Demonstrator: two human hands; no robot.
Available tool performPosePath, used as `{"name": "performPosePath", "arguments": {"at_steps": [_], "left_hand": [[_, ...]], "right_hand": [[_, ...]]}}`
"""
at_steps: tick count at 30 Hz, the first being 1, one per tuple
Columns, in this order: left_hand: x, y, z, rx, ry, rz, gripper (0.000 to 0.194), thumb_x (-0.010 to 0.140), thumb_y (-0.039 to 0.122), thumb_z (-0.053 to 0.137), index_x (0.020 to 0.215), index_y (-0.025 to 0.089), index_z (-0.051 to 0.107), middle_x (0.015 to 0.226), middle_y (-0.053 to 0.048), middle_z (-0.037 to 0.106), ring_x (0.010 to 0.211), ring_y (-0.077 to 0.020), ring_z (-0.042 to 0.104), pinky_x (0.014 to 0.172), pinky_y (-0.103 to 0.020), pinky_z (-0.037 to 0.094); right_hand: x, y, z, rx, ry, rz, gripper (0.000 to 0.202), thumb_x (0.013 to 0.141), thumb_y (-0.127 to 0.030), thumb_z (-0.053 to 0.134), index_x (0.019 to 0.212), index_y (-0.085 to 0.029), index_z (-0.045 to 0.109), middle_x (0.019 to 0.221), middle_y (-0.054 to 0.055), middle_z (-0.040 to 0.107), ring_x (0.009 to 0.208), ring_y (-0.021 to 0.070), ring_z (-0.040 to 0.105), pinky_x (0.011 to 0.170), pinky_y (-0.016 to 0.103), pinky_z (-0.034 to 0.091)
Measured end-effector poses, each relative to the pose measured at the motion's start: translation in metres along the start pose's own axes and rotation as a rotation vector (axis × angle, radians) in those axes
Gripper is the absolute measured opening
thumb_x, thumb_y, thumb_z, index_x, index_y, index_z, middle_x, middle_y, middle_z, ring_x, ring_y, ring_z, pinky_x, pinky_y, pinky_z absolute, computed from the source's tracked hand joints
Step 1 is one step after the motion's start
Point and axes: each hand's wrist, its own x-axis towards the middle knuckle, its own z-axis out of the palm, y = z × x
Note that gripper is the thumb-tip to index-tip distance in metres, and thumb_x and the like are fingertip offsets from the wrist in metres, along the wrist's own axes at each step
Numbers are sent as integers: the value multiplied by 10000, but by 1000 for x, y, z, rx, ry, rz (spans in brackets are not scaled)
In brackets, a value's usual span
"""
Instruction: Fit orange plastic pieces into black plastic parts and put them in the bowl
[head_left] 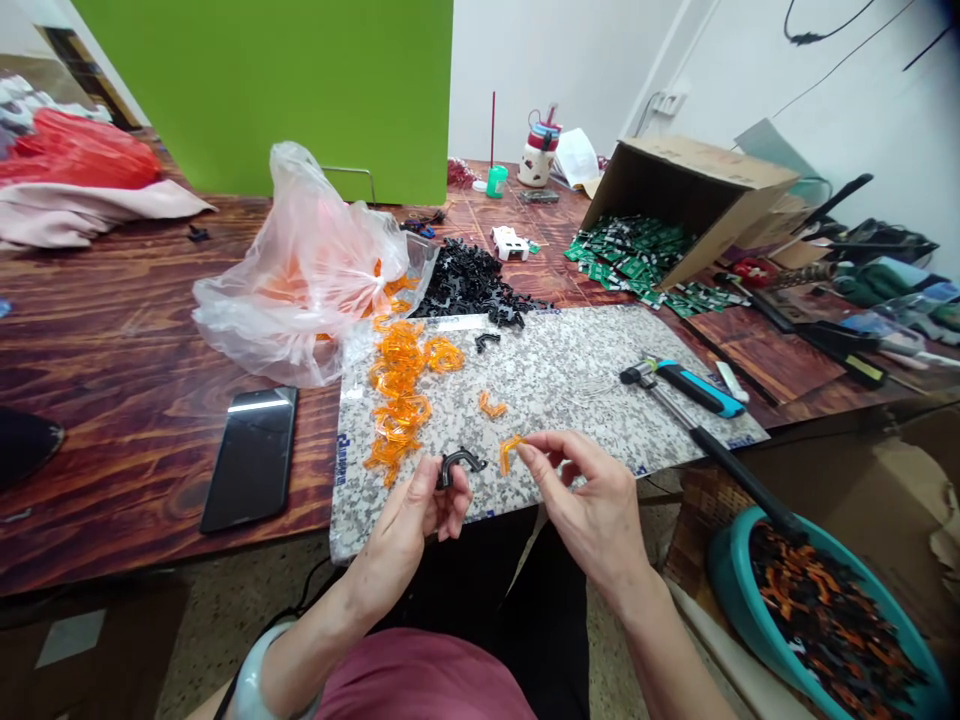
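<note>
Near the lower middle of the frame, the left hand (409, 515) had its fingers curled closed around a black curved piece (459, 460), whose free end pointed rightward, perhaps to keep it within reach of the other side. The right hand (592, 495) pinched an orange piece (508, 456) between thumb and forefinger (by its upper end only), which seemed meant to leave the lower leg exposed. The two pieces were near each other but apart. Orange clusters (401, 375) lined the left of the speckled board (570, 370), probably to sit close by. Both hands hung at its front edge; room for moving lay across its middle, bounded by a hammer (739, 470) at right and a black heap (465, 280) at upper centre.
</note>
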Motion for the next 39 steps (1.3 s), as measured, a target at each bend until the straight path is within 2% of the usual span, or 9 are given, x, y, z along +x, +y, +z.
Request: {"name": "performPosePath", "arguments": {"at_steps": [5, 10, 14, 19, 23, 26, 33, 39], "left_hand": [[1, -3, -3, -96, -15, -18, 401, 877, 557, 491, 847, 178, 617, 725, 3, 584, 622, -102, 477, 569, -211, 355], [2, -2, -4, -141, -32, -26, 384, 896, 524, 485, 849, 173, 634, 714, 3, 578, 610, -93, 467, 547, -195, 346], [2, -2, -4, -115, -12, -24, 380, 905, 521, 469, 857, 174, 615, 735, 1, 582, 620, -93, 475, 559, -198, 356], [1, -5, -3, 8, -8, 3, 420, 909, 552, 426, 845, 167, 579, 751, -7, 580, 630, -100, 483, 584, -212, 378], [-2, -7, -2, 172, -41, 59, 442, 936, 543, 358, 876, 164, 577, 728, -3, 546, 645, -114, 473, 616, -234, 400], [-4, -10, -2, 292, -64, 117, 449, 954, 522, 318, 878, 166, 581, 726, -6, 532, 664, -126, 465, 640, -248, 409], [-7, -9, -3, 430, -140, 209, 390, 968, 495, 302, 915, 190, 540, 780, 7, 525, 707, -124, 477, 681, -250, 415], [-7, -9, -2, 529, -135, 244, 283, 986, 397, 340, 867, 196, 500, 758, 26, 504, 689, -112, 473, 683, -244, 408]], "right_hand": [[2, 24, 3, -120, -5, 46, 153, 882, -311, 563, 854, -200, 665, 804, 26, 644, 663, 154, 560, 641, 288, 430], [2, 30, 8, -148, -29, 38, 166, 889, -306, 551, 844, -188, 659, 819, 34, 643, 697, 159, 567, 652, 285, 422], [1, 23, 6, -84, -4, 35, 137, 882, -286, 571, 854, -188, 663, 809, 24, 642, 679, 146, 554, 642, 275, 424], [-5, -3, 4, 36, 40, -44, 74, 869, -230, 597, 858, -203, 665, 784, 2, 649, 662, 128, 546, 616, 251, 436], [-12, -19, 11, 96, 29, -130, 85, 872, -166, 577, 883, -189, 658, 845, 30, 667, 784, 149, 605, 673, 251, 473], [-15, -21, 18, 131, 25, -151, 98, 869, -137, 569, 905, -178, 650, 893, 48, 676, 863, 159, 626, 710, 245, 495], [-18, -19, 22, 162, 18, -161, 114, 863, -99, 572, 925, -163, 643, 875, 37, 668, 779, 122, 620, 714, 221, 506], [-18, -22, 24, 183, 41, -167, 129, 854, -70, 566, 919, -154, 639, 839, 33, 655, 745, 111, 610, 690, 200, 504]]}}
